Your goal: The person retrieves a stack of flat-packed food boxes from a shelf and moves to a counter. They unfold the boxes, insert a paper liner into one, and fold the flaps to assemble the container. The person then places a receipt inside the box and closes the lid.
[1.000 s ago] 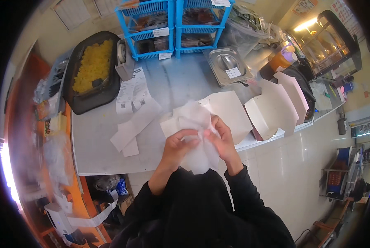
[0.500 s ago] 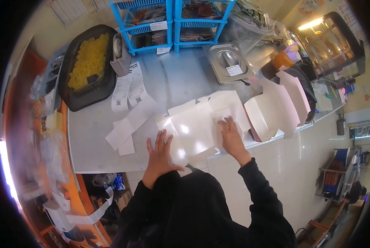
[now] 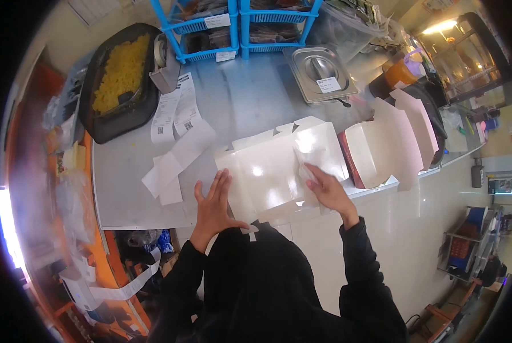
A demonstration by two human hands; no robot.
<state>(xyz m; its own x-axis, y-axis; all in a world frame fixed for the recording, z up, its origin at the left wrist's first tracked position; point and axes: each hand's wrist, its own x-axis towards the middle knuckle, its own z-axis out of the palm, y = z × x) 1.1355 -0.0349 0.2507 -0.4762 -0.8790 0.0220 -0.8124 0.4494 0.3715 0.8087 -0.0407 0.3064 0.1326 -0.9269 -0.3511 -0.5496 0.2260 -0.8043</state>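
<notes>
A glossy white unfolded carton (image 3: 261, 186) lies flat at the front edge of the metal counter, its inner side up, with cut flaps along its far side. My left hand (image 3: 213, 206) is open at its left edge, fingers spread and thumb stretched toward the near corner. Over the right part of the carton, my right hand (image 3: 331, 191) is closed on a thin whitish tissue (image 3: 303, 163), which touches the surface and is partly blurred. Just right of the carton stands an opened box (image 3: 369, 154) with white inside and dark red outer walls.
Paper receipts (image 3: 178, 151) lie left of the carton. Behind them sits a black tray (image 3: 90, 123) of yellow food. Blue basket racks (image 3: 240, 28), a lidded steel pan (image 3: 316, 71) and an orange-filled container (image 3: 397, 75) stand along the back.
My right hand has moved a little right and nearer to me with the tissue, sliding over the carton. My left hand stays at the carton's left edge. The view has shifted slightly.
</notes>
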